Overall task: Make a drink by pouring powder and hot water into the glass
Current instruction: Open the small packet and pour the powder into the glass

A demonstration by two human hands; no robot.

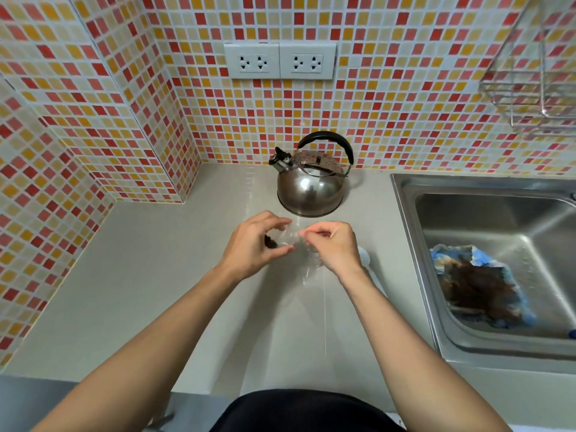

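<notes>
Counter layout, kettle at the back

The domed steel kettle with black handle (pixel 311 182) sits on the grey countertop (pixel 140 291) behind the clear glass (pixel 311 258); the steel sink (pixel 414 244) is off right, with a stained blue cloth (pixel 480 285) in it.

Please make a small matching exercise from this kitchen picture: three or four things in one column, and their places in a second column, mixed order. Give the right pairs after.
Things:
1. kettle
2. stained cloth
3. wall sockets
4. wire rack

Places:
A. inside the sink
B. hanging on the tiled wall, upper right
C. on the counter, beyond the hands
D. set in the tiled wall, above the kettle

Pairs: 1-C, 2-A, 3-D, 4-B
</notes>
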